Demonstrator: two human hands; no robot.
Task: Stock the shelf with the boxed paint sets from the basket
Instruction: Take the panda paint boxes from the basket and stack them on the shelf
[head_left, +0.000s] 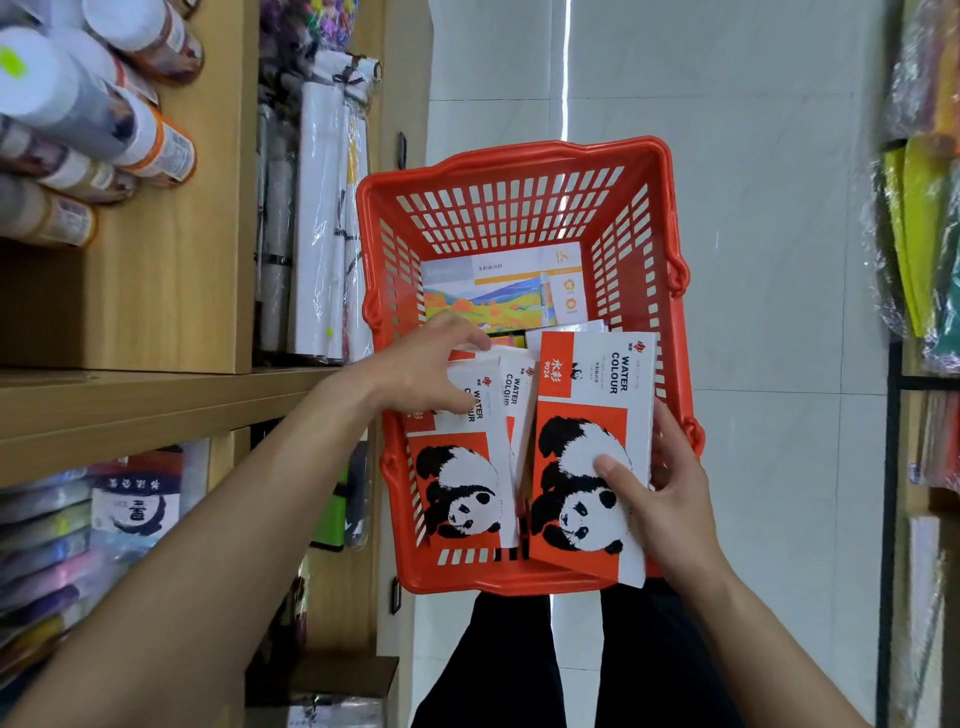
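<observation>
Shelf: the wooden shelf (156, 395) stands to the left of the basket.
Basket: the red basket (519, 156) sits on the floor, in front of the person.
Landscape box: the landscape box (498, 296) lies flat at the basket's far end.
Right panda box: the right panda box (587, 467) is raised over the basket's near right corner, its long axis running from the near rim to the far rim.
Left panda box: the left panda box (462, 483) is in the basket's near left part, its long axis lying the same way.
Right hand: the right hand (670, 493) clamps the right panda box, thumb on its face.
Left hand: the left hand (421, 369) pinches the left panda box's far end. It may also be catching a middle box (514, 395).
Coming move: the left hand is nearer the shelf, so its box likely goes leftward first.
</observation>
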